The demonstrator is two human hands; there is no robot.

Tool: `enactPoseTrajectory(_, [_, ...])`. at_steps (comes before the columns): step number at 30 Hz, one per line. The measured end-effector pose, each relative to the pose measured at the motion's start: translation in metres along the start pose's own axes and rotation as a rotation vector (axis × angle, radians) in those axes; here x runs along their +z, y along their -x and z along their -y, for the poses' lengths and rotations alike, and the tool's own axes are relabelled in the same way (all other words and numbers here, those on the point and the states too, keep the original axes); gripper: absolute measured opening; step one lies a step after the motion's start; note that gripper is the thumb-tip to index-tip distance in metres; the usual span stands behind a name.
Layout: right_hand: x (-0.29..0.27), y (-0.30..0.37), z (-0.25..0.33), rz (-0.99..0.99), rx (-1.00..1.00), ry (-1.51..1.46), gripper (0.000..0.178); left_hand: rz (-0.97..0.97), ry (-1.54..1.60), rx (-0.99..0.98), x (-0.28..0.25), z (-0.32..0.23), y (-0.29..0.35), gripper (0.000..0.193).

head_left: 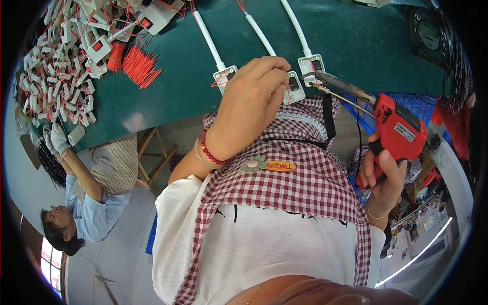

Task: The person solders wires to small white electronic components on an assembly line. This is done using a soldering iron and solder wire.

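Observation:
My left hand (251, 104) bends over the middle white switch housing (295, 94), its fingers pinched together at the housing's left side. What lies between the fingertips is hidden; a thin red wire (288, 87) shows beside them. My right hand (384, 175) grips a red soldering gun (404, 127) by its handle. The gun's thin metal feed tube and dark barrel point left, their ends by the lower edge of the right white housing (311, 65). Another open white housing (223, 77) with red wire sits left of my left hand, partly covered by it. White tubes run from the housings toward the far edge.
On the green table (178, 66), a heap of white switch parts (61, 76) fills the left, beside a bundle of red wires (140, 66). A small black fan (429, 33) stands far right. A blue crate (401, 107) is below the table edge. A gloved co-worker (86, 203) is at left.

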State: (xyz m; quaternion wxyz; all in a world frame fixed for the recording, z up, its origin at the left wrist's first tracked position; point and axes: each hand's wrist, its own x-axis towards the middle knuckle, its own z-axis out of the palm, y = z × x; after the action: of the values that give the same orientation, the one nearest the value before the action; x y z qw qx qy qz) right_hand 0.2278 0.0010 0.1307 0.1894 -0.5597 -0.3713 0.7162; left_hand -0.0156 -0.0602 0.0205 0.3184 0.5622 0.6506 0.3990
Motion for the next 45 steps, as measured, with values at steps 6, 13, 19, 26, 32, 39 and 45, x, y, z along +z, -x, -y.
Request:
enactPoseTrajectory(6, [0.0,0.0,-0.002,-0.014,0.002,-0.024,0.035,0.004,-0.007,-0.001,0.0,0.0,0.0,0.011])
enactPoseTrajectory(13, [-0.005,0.001,-0.004,-0.019,-0.014,-0.071,0.036,0.033,-0.063,-0.029,0.0,-0.005,-0.001,0.01])
enactPoseTrajectory(19, [-0.009,0.0,-0.009,-0.019,-0.028,-0.101,0.037,0.033,-0.162,-0.021,0.003,-0.008,-0.001,0.012])
enactPoseTrajectory(26, [-0.005,-0.001,-0.014,-0.02,-0.001,-0.027,0.04,0.0,-0.081,-0.005,0.008,-0.006,-0.002,0.014])
enactPoseTrajectory(32, [-0.006,-0.003,-0.018,0.033,0.05,-0.032,0.038,-0.01,-0.126,-0.005,0.009,-0.005,0.0,0.01])
enactPoseTrajectory(39, [-0.005,-0.003,-0.018,0.051,0.051,-0.014,0.035,-0.06,-0.074,-0.001,0.01,-0.004,0.0,0.012])
enactPoseTrajectory(45, [-0.004,-0.001,-0.017,0.027,0.053,-0.049,0.032,-0.045,-0.065,-0.019,0.01,-0.004,0.0,0.011])
